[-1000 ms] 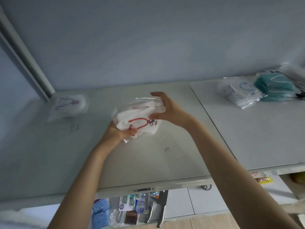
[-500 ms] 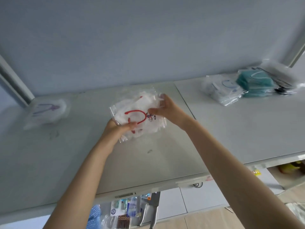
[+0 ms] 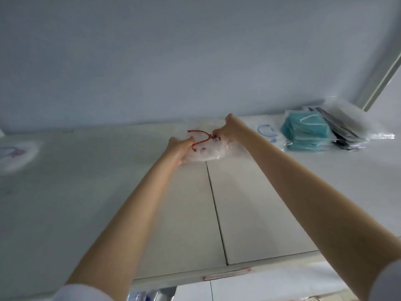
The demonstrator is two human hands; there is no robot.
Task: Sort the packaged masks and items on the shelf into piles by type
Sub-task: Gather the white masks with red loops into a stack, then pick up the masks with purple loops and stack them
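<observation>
A clear packet of white masks with red ear loops [image 3: 206,148] sits far back on the white shelf [image 3: 108,192], over the seam between two panels. My left hand [image 3: 179,148] grips its left edge and my right hand [image 3: 227,129] grips its right edge. To the right lies a packet of white masks with blue loops [image 3: 268,132], partly hidden by my right arm. A stack of teal masks [image 3: 308,131] and a pile of dark packaged items [image 3: 345,127] follow it. A packet with purple loops [image 3: 16,155] lies at the far left.
The wall [image 3: 195,61] rises directly behind the shelf. A metal upright [image 3: 384,74] stands at the back right corner. The shelf's front edge [image 3: 225,276] carries a reddish label strip, and a lower level with blurred items shows beneath it.
Both hands have carried the red-loop packet farther back and to the right, toward the blue-loop and teal stacks. The view has shifted right and is more blurred.
</observation>
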